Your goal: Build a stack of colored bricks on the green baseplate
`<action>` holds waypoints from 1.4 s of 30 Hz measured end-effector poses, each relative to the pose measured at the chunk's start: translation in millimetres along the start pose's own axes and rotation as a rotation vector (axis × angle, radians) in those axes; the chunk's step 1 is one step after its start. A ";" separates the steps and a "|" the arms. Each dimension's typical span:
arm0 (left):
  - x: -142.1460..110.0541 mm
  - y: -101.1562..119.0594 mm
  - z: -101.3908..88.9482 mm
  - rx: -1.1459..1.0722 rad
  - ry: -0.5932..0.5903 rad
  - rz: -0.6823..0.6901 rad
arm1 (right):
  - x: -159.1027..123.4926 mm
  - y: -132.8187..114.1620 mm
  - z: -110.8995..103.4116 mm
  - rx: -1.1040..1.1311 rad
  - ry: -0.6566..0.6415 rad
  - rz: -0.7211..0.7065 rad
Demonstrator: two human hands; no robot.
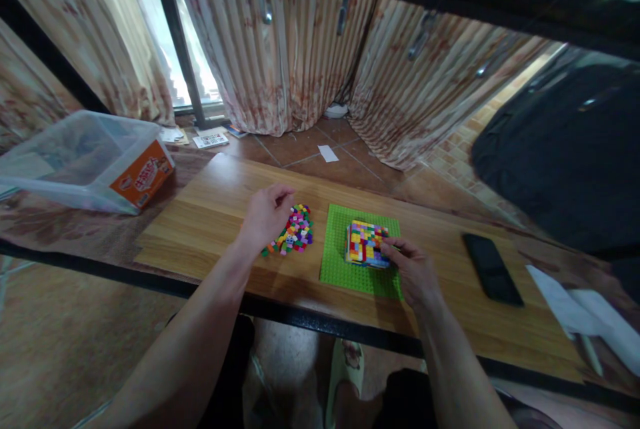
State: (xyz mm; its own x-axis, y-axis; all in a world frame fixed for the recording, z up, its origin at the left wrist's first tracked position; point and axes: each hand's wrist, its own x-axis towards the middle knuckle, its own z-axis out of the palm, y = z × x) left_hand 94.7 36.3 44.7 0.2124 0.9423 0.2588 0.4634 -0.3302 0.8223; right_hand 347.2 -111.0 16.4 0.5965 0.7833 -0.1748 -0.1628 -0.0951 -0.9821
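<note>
A block of multicoloured toy bricks [364, 241] stands on a green studded baseplate [336, 269]. At the block's right side is my right hand [413, 269], its thumb and fingertips drawn together at the top edge; whatever they pinch is too small to make out. To the left, a loose pile of small coloured bricks [299, 230] lies on the wooden board [200, 216]. My left hand [267, 216] hovers at the pile's upper left with fingers curled together, and its fingertips hide anything between them.
A black phone [493, 269] lies on the board's right part, with white paper [570, 302] beyond it. A clear plastic bin [95, 169] with an orange label stands at the left. The table's dark front edge [320, 322] runs close below my forearms. Curtains [300, 49] hang behind.
</note>
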 end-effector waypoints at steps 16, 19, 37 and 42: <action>-0.4 0.3 -2.1 0.037 -0.001 0.038 | 0.1 -13.2 13.9 -0.095 0.304 -0.469; -1.8 0.8 -2.0 0.055 0.002 0.039 | -14.9 -9.5 31.3 -0.318 0.186 -0.626; -3.7 3.4 -3.5 0.097 -0.003 0.023 | -53.6 34.1 117.1 -0.983 -0.412 -0.804; -5.1 4.8 -7.0 0.097 -0.017 0.004 | -52.7 35.7 122.9 -1.052 -0.402 -0.788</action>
State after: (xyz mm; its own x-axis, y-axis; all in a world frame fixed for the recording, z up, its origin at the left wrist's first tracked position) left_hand 89.8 30.3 50.9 0.2283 0.9402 0.2529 0.5434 -0.3386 0.7682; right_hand 213.3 -80.1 -0.8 -0.0431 0.9517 0.3040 0.8837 0.1782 -0.4327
